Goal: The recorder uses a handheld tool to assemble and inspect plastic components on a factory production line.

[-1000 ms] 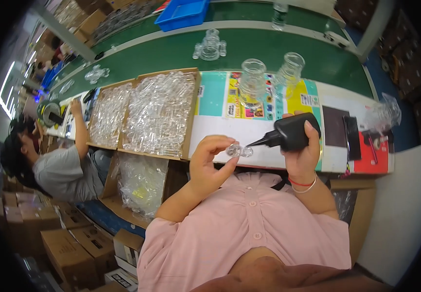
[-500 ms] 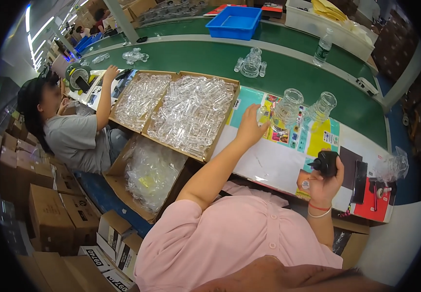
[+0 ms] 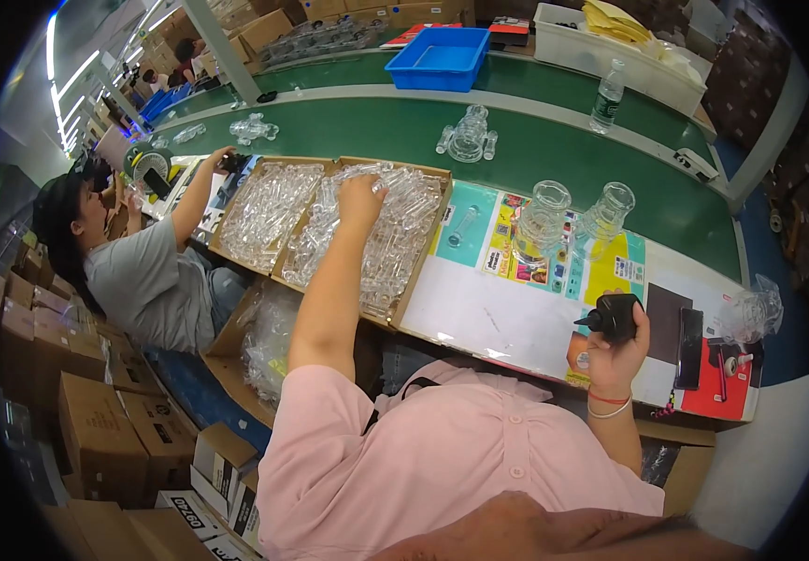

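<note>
My left hand (image 3: 361, 199) reaches into a shallow cardboard box (image 3: 408, 297) heaped with small clear tubular pieces (image 3: 367, 248). Its fingers are curled closed among the pieces, and what they pinch is not plain. My right hand (image 3: 617, 363) grips a black squeeze bottle (image 3: 615, 318) with a pointed nozzle facing left, held above the bench's front edge. Two clear, flared vessels, a left one (image 3: 543, 224) and a right one (image 3: 607, 211), stand on the printed sheets beyond the bottle. One loose clear tube (image 3: 463, 226) lies on the teal paper just right of the box.
On the green belt (image 3: 348, 117) sit clear assemblies (image 3: 469, 136). Beyond are a blue tray (image 3: 439, 58), a water bottle (image 3: 607, 96) and a white bin (image 3: 610, 58). At right lie a black phone-like slab (image 3: 689, 349) and clear wrap (image 3: 753, 309). A co-worker (image 3: 147, 266) sits at left.
My left hand has moved left from beside the clear vessels into the box of pieces. A loose tube now shows on the teal paper. My right hand still holds the black bottle.
</note>
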The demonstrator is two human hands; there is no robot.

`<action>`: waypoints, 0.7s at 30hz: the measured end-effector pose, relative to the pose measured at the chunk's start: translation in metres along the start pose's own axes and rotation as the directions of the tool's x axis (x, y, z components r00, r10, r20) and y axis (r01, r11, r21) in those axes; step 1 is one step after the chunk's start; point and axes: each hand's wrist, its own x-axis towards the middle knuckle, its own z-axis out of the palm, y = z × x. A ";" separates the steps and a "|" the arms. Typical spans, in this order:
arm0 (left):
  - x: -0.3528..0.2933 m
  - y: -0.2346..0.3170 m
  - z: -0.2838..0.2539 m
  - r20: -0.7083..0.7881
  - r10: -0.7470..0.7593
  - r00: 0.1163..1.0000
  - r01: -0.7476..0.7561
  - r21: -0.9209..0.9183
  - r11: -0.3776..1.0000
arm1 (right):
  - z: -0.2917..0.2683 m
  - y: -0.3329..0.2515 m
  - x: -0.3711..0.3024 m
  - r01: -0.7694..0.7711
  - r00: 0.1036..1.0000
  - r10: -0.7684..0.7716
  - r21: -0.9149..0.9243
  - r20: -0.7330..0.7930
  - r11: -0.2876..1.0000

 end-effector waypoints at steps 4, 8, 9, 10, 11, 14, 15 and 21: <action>-0.001 0.019 -0.002 -0.096 -0.023 0.995 0.000 -0.233 0.973 | 0.002 -0.007 -0.002 0.042 0.999 -0.041 -0.030 0.010 0.999; -0.017 0.056 -0.032 0.094 -0.169 0.981 0.184 -0.729 0.660 | 0.005 -0.011 -0.006 0.103 0.995 -0.103 -0.062 0.007 0.993; -0.024 0.070 -0.042 0.153 -0.141 0.978 0.206 -0.795 0.571 | 0.005 -0.009 -0.004 0.119 0.993 -0.120 -0.062 -0.021 0.991; -0.036 0.084 -0.053 0.212 -0.103 0.972 0.235 -0.850 0.472 | 0.005 -0.008 -0.003 0.139 0.988 -0.143 -0.064 -0.052 0.988; -0.050 0.099 -0.062 0.194 -0.065 0.979 0.204 -0.925 0.320 | 0.008 -0.008 -0.003 0.128 0.988 -0.130 -0.036 -0.079 0.991; -0.095 0.129 -0.078 0.147 0.054 0.988 0.141 -0.985 0.099 | 0.008 -0.011 -0.003 0.090 0.995 -0.092 -0.044 -0.041 0.995; -0.112 0.138 -0.079 0.165 0.099 0.981 0.157 -0.984 0.078 | 0.007 -0.013 -0.004 0.093 0.994 -0.094 -0.023 -0.058 0.995; -0.156 0.177 -0.089 0.402 0.321 0.857 0.429 -0.903 -0.015 | 0.009 -0.014 -0.011 0.173 0.984 -0.173 -0.003 -0.047 0.985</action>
